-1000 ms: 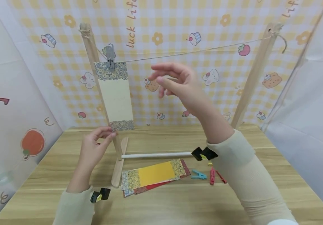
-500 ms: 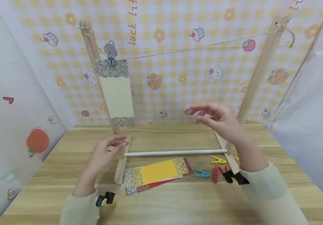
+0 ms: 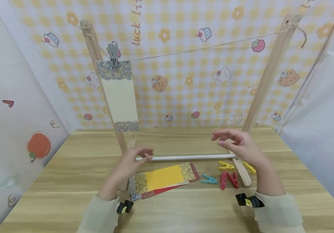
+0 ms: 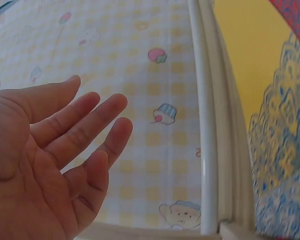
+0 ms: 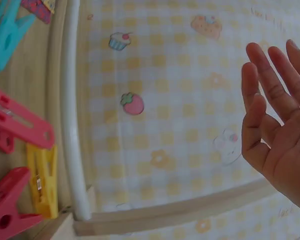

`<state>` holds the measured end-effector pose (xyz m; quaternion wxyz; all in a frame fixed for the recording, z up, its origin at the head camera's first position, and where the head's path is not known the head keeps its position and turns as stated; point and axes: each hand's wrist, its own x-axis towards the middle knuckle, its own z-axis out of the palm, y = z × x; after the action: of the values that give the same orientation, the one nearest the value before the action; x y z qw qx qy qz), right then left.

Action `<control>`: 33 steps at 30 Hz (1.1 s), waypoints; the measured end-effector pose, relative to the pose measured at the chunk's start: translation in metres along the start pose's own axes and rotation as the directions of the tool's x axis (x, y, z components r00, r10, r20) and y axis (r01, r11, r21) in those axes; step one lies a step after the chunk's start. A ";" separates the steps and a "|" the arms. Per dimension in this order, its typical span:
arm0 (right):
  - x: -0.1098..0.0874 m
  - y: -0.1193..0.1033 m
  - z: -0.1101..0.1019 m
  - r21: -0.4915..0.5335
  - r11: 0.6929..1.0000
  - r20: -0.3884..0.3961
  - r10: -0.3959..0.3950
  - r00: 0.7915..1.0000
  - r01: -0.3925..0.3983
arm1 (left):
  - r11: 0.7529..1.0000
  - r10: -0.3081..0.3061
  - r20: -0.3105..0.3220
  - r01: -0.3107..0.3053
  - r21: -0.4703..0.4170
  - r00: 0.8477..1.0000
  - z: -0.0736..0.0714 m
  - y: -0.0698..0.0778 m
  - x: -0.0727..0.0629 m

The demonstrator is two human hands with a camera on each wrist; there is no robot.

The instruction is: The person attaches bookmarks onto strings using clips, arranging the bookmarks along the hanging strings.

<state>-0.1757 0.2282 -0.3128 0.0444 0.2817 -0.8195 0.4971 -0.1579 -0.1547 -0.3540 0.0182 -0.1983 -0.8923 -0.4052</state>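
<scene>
The hands are well apart, both empty, fingers loosely bent. In the head view, the left hand (image 3: 132, 163) hovers beside the left end of the stacked cards (image 3: 165, 177) on the worktop (image 3: 184, 210); the right hand (image 3: 242, 149) hovers near the loose pegs (image 3: 223, 181). A cream card (image 3: 121, 100), clipped to the string (image 3: 201, 49) by a grey peg (image 3: 113, 55), hangs higher than both hands.

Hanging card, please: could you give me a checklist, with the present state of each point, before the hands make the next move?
1. Hanging card held by grey clip: ok.
2. Left hand and right hand empty: ok.
3. String level: not ok, it dips at the clip.
4. Loose pegs on table: ok, blue, red and yellow.
5. Number of cards beneath yellow card: cannot tell, they overlap.
</scene>
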 end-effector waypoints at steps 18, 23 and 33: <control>-0.022 0.046 -0.008 -0.003 0.967 0.126 0.254 0.959 -0.255 | 1.000 -0.004 0.154 0.007 -0.018 0.988 0.034 0.008 0.013; -0.026 0.054 -0.010 -0.009 0.961 0.187 0.275 0.943 -0.278 | 1.000 -0.026 0.166 0.026 0.002 0.986 0.039 0.004 0.012; -0.027 0.062 -0.003 -0.066 0.946 0.316 0.323 0.892 -0.319 | 0.996 -0.082 0.233 0.073 0.050 0.969 0.042 -0.001 0.008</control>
<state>-0.1851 0.2638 -0.3693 -0.1711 0.2199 -0.8539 0.4396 -0.1604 -0.1216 -0.3814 -0.0993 -0.2094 -0.9034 -0.3608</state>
